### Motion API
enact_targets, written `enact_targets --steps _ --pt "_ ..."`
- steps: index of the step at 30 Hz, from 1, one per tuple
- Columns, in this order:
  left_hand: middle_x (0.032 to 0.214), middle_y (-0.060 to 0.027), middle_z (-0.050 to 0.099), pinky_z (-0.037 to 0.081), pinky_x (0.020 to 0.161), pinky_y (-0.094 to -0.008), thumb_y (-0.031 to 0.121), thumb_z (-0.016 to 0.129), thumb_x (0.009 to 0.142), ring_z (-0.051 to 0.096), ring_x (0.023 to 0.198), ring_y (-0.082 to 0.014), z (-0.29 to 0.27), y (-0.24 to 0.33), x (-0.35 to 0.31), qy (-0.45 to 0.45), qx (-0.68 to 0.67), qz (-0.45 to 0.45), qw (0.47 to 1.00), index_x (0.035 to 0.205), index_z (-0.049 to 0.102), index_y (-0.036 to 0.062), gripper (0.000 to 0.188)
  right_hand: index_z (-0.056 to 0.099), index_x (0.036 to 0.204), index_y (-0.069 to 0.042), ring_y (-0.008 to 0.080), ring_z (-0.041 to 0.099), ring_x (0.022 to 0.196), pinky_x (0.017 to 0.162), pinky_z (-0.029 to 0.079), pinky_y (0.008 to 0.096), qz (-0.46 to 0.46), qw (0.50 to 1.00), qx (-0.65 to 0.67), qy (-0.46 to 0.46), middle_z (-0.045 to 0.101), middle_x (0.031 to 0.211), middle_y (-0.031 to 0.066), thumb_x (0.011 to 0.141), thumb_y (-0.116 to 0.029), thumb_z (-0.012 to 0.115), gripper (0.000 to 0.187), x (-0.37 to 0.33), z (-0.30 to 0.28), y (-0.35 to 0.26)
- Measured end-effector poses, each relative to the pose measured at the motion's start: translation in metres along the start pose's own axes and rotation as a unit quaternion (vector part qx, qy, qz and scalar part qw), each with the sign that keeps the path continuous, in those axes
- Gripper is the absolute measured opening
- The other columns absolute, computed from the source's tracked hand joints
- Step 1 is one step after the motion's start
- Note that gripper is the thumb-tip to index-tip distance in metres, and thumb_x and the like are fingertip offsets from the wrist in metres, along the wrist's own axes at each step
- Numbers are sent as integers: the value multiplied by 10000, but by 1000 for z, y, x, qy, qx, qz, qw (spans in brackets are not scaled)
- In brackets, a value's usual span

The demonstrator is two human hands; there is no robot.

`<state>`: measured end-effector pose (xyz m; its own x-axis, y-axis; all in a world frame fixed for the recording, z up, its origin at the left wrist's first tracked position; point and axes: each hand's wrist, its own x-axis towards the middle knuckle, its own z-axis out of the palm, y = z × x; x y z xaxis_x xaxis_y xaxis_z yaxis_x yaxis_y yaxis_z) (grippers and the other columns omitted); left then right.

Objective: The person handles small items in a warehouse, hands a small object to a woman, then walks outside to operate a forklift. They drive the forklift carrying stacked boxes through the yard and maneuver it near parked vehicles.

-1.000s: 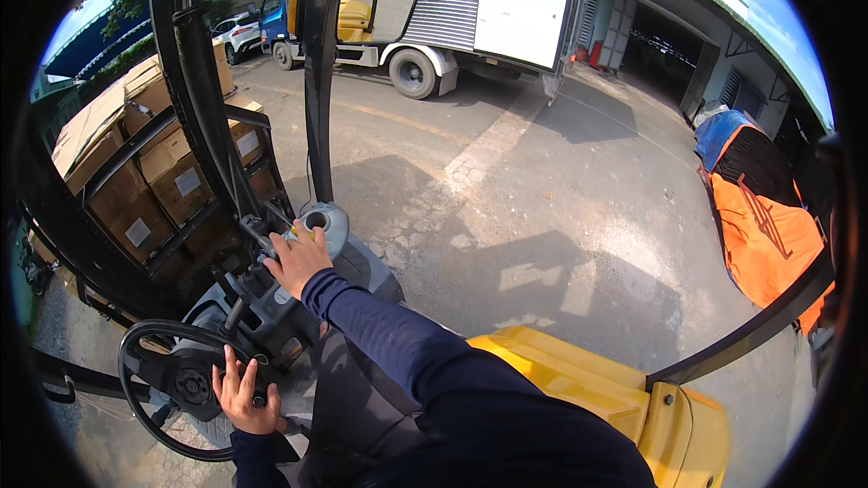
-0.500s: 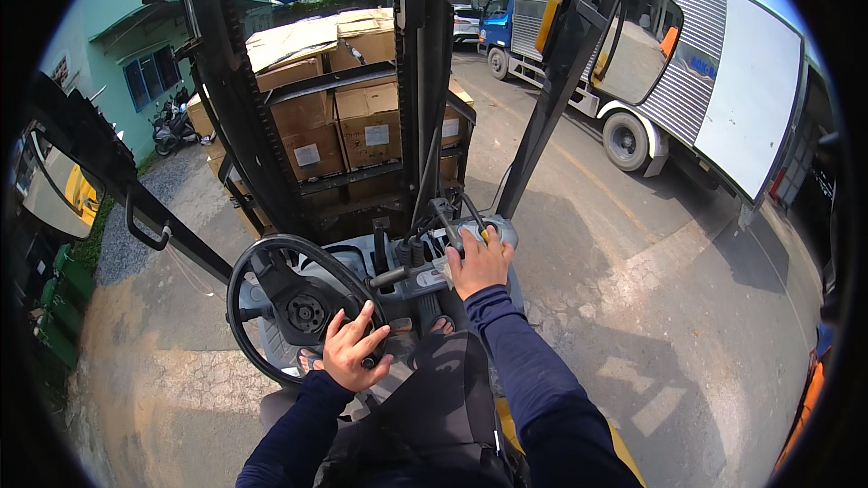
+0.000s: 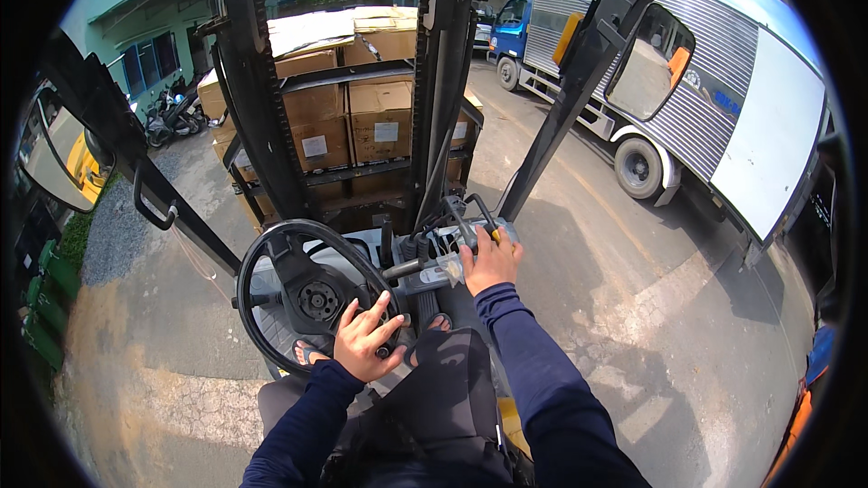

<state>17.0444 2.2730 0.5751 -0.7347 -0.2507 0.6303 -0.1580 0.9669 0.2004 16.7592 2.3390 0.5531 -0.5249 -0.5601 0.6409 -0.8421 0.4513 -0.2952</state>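
Observation:
My left hand [image 3: 369, 340] rests palm down at the lower right rim of a black steering wheel [image 3: 256, 336], over its small knob [image 3: 383, 352]. The fingers are stretched and spread, not wrapped round the rim. To the right, my right hand [image 3: 493, 262] lies over the control levers [image 3: 463, 228] on the grey dashboard, with its fingers bent over a yellow-marked lever [image 3: 495, 235]. The fingertips are partly hidden. Past the dashboard rises the black forklift mast [image 3: 438, 81]. Behind its carriage, stacked brown cardboard boxes [image 3: 380, 122] with white labels fill the view ahead.
A box truck [image 3: 768, 117] with a blue cab stands on the right. Motorbikes [image 3: 174, 116] are parked by a green building at the far left, with green bins [image 3: 43, 312] nearer. Mirrors [image 3: 649, 63] flank the cab posts. Sandalled feet [image 3: 310, 352] rest on the floor plate.
The truck's rear wheel and the green bins now appear lower in the picture and farther toward its sides. The wheel and dashboard have shifted slightly right. Both hands keep their places on the controls.

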Motion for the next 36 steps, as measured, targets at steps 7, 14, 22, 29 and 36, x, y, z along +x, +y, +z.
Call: enact_targets --steps 7,14,22,29,36 --pt "1472 -276 470 279 1149 -539 380 570 860 586 1217 -401 43 2 -4 -23 21 21 999 1279 611 15 557 513 1363 -62 406 448 1333 1075 249 577 8 998 29 -51 701 1096 180 963 -408 561 531 0 15 28" --pt "1489 -271 447 266 1156 -537 323 558 863 567 1245 -411 62 16 -36 -33 34 29 998 1292 602 24 525 476 1409 -59 414 381 1380 1117 220 581 6 997 34 -69 672 1175 201 973 -437 521 579 -26 24 40" --pt "1448 -244 476 203 1192 -566 184 649 730 483 1324 -406 83 35 -51 -19 26 -18 999 1136 624 23 438 433 1463 -73 402 336 1421 1134 214 596 4 990 40 -133 653 1229 183 981 -474 498 630 -33 14 53" --pt "1400 -214 515 183 1192 -592 197 668 747 466 1333 -398 95 45 -65 -16 36 -30 999 1227 568 7 526 439 1455 -66 409 363 1399 1127 216 603 -2 993 40 -107 665 1196 190 967 -455 529 630 -40 21 64" --pt "1347 -167 562 216 1183 -549 128 705 729 497 1321 -358 112 62 -69 2 19 -49 999 1209 620 52 494 544 1323 -63 425 486 1291 1030 296 622 -36 997 57 25 712 1026 168 896 -369 646 535 -53 40 86"
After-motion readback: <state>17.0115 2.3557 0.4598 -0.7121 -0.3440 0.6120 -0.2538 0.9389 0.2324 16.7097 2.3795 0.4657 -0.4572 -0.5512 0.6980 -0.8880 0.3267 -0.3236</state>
